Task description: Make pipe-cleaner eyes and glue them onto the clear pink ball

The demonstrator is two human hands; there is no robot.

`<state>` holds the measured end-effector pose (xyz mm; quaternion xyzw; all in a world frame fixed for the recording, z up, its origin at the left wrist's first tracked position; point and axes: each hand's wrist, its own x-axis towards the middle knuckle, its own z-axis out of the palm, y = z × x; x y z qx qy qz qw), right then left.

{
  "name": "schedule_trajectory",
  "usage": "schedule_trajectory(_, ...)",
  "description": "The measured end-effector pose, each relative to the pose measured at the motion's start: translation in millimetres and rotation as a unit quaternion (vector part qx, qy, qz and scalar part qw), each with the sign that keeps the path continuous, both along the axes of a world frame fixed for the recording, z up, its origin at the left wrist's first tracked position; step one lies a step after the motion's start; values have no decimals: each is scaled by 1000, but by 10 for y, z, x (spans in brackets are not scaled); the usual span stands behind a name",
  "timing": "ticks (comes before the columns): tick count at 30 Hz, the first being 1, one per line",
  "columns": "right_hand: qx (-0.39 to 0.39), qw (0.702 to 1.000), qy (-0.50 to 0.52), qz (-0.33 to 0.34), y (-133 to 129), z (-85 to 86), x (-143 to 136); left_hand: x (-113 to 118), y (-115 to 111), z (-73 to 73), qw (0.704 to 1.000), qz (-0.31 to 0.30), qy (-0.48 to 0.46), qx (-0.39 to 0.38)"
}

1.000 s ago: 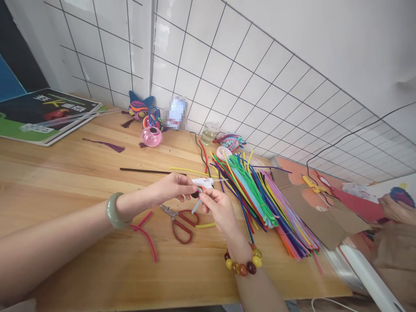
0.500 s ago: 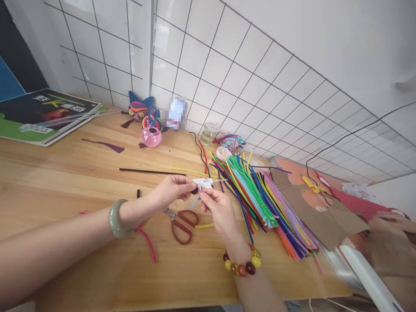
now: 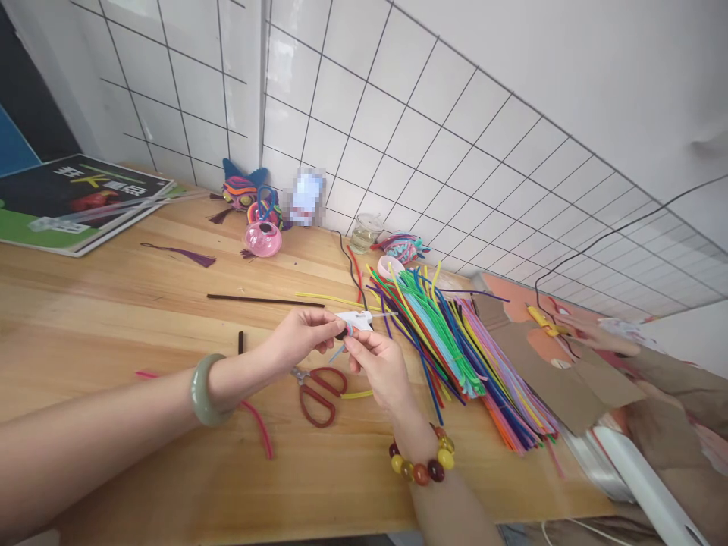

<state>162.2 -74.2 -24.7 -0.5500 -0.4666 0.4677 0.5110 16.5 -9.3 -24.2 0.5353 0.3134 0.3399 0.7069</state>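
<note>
My left hand (image 3: 301,334) pinches a small black piece, mostly hidden by the fingers. At its edge my right hand (image 3: 380,365) grips a light blue pipe cleaner (image 3: 337,353), whose free end hangs down between the hands. The piece looks like a little coil with a bit of pink, too small to make out fully. Just behind my fingertips lies a white glue gun (image 3: 358,319) with a clear stick in its back. Below the hands are red-handled scissors (image 3: 317,402) on the wooden table (image 3: 273,500).
A thick bundle of coloured pipe cleaners (image 3: 449,341) lies to my right. At the back stand a glass jar (image 3: 365,233), a pink clear ball (image 3: 262,239) and a phone (image 3: 307,197). Another person's hand (image 3: 606,335) is beside a yellow glue gun (image 3: 546,321) on cardboard (image 3: 580,379).
At the right, the other person's arm has reached in over the cardboard towards the yellow glue gun. My hands hold nearly the same pose, with the right fingers shifted slightly left.
</note>
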Motion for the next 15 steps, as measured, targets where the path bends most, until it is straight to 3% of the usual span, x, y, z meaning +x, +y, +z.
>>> schedule_trajectory(6,3,1000,-8,-12,9,-2,6,19,-17,-29,999,16,-9,-39)
schedule_trajectory(15,-15,1000,6,-14,10,30,38,-24,-10,51,986,-33,-74,-145)
